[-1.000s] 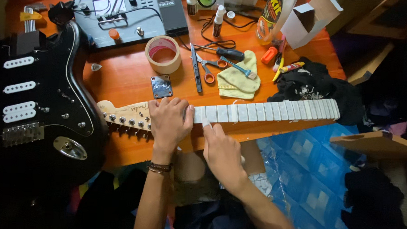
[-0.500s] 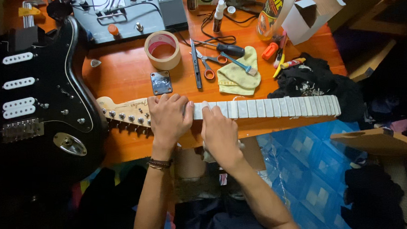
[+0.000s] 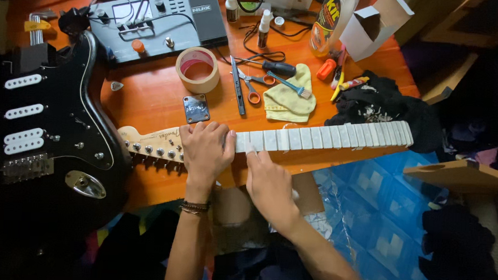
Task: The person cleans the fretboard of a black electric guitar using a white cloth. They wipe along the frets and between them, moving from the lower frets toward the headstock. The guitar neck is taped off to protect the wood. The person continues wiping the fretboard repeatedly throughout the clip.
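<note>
I see a detached guitar neck [image 3: 316,138] lying flat along the desk's near edge, headstock at nine o'clock, heel at three. My left hand [image 3: 205,149] presses palm-down by the nut; my right hand [image 3: 268,183] pinches its fretboard tape. It seems stiff, light, best gripped mid-shaft.

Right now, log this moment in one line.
left hand: flat on neck by headstock | right hand: fingertip on taped fretboard | neck: across table | body: left
</note>
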